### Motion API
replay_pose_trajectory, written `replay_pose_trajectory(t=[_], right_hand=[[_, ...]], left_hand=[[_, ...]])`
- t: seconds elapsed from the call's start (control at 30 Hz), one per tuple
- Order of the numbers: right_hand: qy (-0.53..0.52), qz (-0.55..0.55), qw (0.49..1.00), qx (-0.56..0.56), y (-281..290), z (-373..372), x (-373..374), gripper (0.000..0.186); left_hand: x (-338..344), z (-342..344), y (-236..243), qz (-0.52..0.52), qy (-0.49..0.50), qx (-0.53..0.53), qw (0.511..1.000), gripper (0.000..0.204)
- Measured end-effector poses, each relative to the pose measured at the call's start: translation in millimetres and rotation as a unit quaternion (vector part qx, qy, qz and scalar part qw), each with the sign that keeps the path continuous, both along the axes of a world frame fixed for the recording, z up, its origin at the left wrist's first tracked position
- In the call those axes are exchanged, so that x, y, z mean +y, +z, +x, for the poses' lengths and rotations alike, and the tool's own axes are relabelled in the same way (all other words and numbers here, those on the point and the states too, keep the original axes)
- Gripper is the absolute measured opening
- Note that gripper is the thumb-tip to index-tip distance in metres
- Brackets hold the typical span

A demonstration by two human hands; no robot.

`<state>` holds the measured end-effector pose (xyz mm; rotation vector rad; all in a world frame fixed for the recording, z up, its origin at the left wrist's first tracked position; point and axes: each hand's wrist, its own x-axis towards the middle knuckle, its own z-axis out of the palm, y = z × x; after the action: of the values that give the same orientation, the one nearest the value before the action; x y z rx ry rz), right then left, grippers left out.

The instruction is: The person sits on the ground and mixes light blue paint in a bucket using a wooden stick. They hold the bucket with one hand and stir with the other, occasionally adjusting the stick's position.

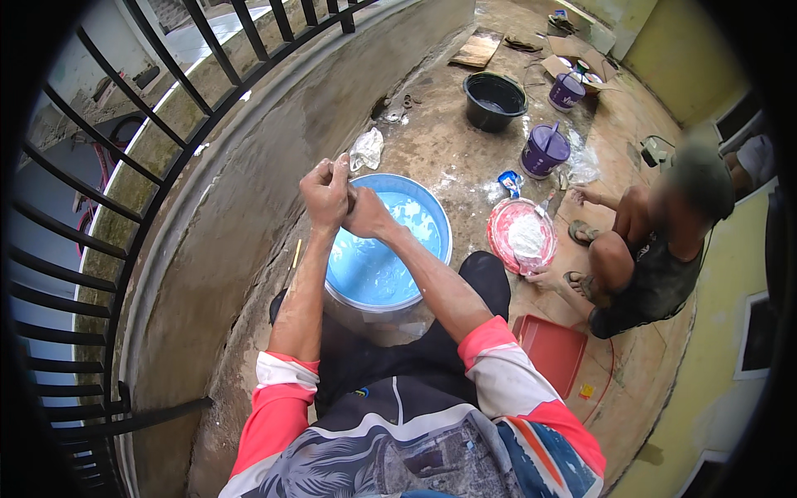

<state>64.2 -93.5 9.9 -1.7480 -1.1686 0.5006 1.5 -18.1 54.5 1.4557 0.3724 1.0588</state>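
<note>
1. One round bucket (374, 309) of light blue paint (378, 270) stands on the ground in front of you, at your knees.
2. Your left hand (325, 196) is raised over the bucket's far left edge, the forearm reaching nearly straight; its fingers are folded into a fist, and you cannot tell what they may enclose.
3. Your right hand (368, 214) sits just beside it, over the paint, its forearm slanting in from the right; the fingers bend inward, but their tips are hidden, so you cannot tell whether they pinch anything.
4. One crumpled white piece (366, 150) lies just beyond the bucket.
5. Right of the bucket are one round red dish (496, 222) holding white powder (526, 238) and one small blue packet (510, 183).
6. Farther beyond, to the bucket's right, stand one black basin (490, 119) and two purple pails (545, 152).
7. One red rectangular tray (550, 353) lies to the bucket's near right.
8. One co-worker (664, 261) crouches well right of the bucket, a hand (544, 278) at the dish.
</note>
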Motion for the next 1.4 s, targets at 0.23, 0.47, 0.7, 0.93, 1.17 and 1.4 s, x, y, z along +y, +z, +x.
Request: replay_pose_trajectory(t=[0.23, 0.47, 0.7, 0.93, 1.17, 1.4], right_hand=[[-0.097, 0.18, 0.977, -0.066, -29.5, 6.8, 4.6, 0.03], [-0.117, 0.204, 0.969, 0.078, -148.1, -17.3, 7.8, 0.056], [0.025, -0.034, 0.991, 0.13, -61.2, -20.4, 0.5, 0.03], [0.054, -0.021, 0.993, 0.102, 18.9, -1.6, -7.3, 0.049], [0.009, 0.052, 0.998, -0.033, 78.1, 21.0, 1.9, 0.031], [-0.1, 0.244, 0.964, -0.032, -25.4, 19.9, 18.7, 0.034]], left_hand=[[-21.1, 7.7, 11.0, 0.22, 0.002, 0.076, 0.972, 0.035], [-36.8, 5.2, -28.4, 0.334, -0.051, 0.19, 0.922, 0.037], [-0.9, -9.0, -36.4, 0.159, 0.019, 0.227, 0.961, 0.042], [-0.9, -5.0, 22.9, 0.013, 0.002, 0.1, 0.995, 0.039], [-0.1, 13.7, 86.6, 0.108, 0.01, 0.027, 0.994, 0.04], [-7.7, 24.9, 25.3, 0.271, -0.004, 0.092, 0.958, 0.037]])
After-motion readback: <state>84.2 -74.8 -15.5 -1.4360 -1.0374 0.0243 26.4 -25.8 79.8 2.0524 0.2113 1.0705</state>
